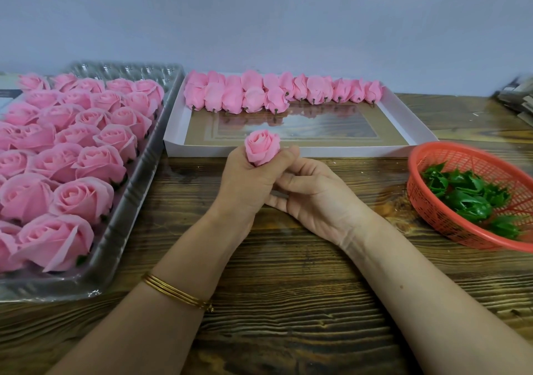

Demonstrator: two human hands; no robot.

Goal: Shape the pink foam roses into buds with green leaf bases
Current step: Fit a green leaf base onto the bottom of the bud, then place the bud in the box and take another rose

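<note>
Here, left hand (248,185) in a tight grip around the pink rose (262,146); right hand (313,194) against it, grip unclear.

Small handcraft workshop, by the look of the piecework laid out on a rough wooden bench (288,288) against a bare pale wall (259,19). At left, a clear plastic tray (135,192) packed with open pink foam roses (95,164); at the back, a shallow white box (288,151) lined with rows of shaped buds (233,97); at right, a red mesh basket (415,201) of green leaf bases (467,201). Stock sorted by stage, as in batch production.
</note>
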